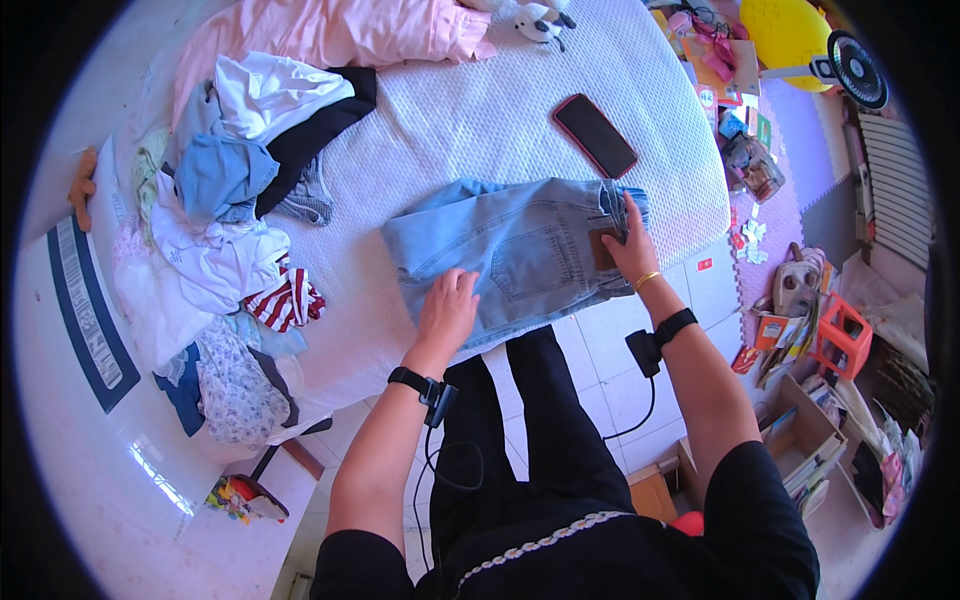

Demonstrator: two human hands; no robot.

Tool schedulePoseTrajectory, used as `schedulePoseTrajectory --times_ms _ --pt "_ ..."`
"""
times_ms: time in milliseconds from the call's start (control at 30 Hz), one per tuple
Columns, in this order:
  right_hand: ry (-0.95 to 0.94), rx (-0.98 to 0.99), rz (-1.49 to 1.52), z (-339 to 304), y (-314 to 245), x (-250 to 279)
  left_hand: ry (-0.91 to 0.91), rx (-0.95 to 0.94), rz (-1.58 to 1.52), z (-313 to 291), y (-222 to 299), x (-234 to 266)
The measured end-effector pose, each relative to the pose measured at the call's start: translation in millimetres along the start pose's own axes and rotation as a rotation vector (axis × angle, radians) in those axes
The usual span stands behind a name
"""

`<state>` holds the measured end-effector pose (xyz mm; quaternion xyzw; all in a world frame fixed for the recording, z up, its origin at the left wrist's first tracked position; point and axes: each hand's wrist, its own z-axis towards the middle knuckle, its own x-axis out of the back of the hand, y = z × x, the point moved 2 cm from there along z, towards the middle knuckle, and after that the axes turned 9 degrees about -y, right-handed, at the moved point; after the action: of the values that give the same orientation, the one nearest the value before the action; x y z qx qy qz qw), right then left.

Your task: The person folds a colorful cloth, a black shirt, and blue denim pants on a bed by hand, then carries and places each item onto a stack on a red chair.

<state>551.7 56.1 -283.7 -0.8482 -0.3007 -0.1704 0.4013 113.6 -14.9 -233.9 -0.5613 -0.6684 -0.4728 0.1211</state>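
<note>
A pair of light blue jeans (540, 252) lies folded lengthwise along the near edge of the bed, with its waistband to the right and a brown patch showing. My left hand (447, 308) rests on the lower part of the jeans, its fingers stretched out over the denim. At the waistband lies my right hand (631, 250), index finger extended along the edge and thumb apart beside the patch. Neither hand visibly pinches the cloth. Black bands with small devices and cables sit on both wrists.
The white quilted bed (440, 130) carries a dark phone (595, 136) beyond the jeans. Heaped clothes (235, 200) cover its left side, and pink fabric (330, 30) lies at the far edge. On the right stand a fan (858, 70), an orange stool (843, 335) and boxes (800, 440).
</note>
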Motion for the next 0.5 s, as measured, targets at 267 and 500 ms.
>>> schedulePoseTrajectory --times_ms 267,500 --pt "0.412 0.164 -0.355 -4.9 -35.4 1.6 0.152 -0.078 0.071 8.2 -6.3 7.6" --pt "0.179 0.101 -0.32 -10.7 -17.4 8.4 -0.094 -0.037 0.084 2.5 -1.8 -6.9"
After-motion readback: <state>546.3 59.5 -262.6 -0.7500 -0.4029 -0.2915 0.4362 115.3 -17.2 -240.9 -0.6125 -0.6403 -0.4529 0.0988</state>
